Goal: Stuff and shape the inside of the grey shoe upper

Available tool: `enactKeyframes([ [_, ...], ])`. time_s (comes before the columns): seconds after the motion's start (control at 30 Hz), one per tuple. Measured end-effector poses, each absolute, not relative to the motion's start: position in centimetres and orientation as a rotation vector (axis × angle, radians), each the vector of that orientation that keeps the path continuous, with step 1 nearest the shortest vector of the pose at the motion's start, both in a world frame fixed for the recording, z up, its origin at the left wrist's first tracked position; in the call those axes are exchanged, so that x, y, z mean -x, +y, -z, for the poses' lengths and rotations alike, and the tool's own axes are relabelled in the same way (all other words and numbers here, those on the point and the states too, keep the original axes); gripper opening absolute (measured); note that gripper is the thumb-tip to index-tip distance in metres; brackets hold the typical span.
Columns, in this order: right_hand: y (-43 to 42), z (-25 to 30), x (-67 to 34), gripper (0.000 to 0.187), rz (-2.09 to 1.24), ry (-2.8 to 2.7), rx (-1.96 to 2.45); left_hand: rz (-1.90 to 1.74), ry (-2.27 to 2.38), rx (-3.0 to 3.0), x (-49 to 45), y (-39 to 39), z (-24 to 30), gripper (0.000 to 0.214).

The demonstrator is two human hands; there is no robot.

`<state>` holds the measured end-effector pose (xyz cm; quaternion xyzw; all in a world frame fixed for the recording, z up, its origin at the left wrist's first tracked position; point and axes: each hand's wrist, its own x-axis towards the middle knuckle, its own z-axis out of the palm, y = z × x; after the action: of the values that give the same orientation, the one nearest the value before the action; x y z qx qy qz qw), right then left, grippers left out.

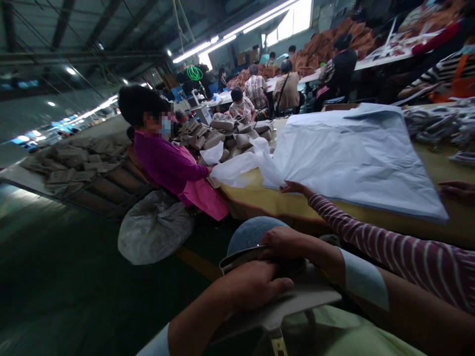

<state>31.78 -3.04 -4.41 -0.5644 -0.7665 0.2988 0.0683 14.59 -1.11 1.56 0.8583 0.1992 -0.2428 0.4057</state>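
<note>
My left hand (254, 286) lies over a beige-grey fabric piece (308, 296) on my lap, thumb stretched along its top. My right hand (284, 243) grips the dark-rimmed edge of the same piece just behind the left hand. A light green garment (334, 331) shows under the piece. What the piece is exactly I cannot tell; its lower part is hidden by my arms.
A co-worker's hand (293, 188) on a striped sleeve touches a stack of white paper sheets (352, 153) on the yellow table (260, 198). A person in magenta (166, 163) handles paper at the table's far end beside several beige pieces (222, 133). A grey sack (154, 227) lies on the floor.
</note>
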Motion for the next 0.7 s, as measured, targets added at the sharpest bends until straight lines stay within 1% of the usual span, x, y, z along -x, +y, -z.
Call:
enactKeyframes([
  [0.17,-3.1,4.6,-31.6,0.042,-0.807,-2.32,1.77,0.699,0.38,-2.113,-15.3,-0.8,-1.6,0.066],
  [0.3,-3.2,4.7,-31.5,0.045,-0.78,-2.349,1.739,0.597,0.345,-2.134,-16.1,-1.4,-0.9,0.061],
  [0.4,-3.2,4.6,-31.6,0.047,-0.856,-2.326,1.697,0.579,0.369,-2.081,-16.4,-2.1,-0.4,0.061],
  [0.5,-3.1,4.8,-31.9,0.055,-0.953,-2.275,1.636,0.537,0.356,-2.052,-15.5,-1.8,-1.3,0.063],
  [0.57,-3.0,5.2,-32.0,0.056,-0.891,-2.304,1.563,0.477,0.407,-2.098,-14.1,-1.2,-2.5,0.049],
  [0.63,-2.9,5.8,-32.0,0.05,-0.793,-2.359,1.477,0.314,0.596,-2.169,-12.6,-0.8,-3.3,0.034],
  [0.7,-2.8,6.3,-31.9,0.045,-0.763,-2.36,1.453,0.142,0.853,-2.246,-11.4,-0.9,-3.3,0.03],
])
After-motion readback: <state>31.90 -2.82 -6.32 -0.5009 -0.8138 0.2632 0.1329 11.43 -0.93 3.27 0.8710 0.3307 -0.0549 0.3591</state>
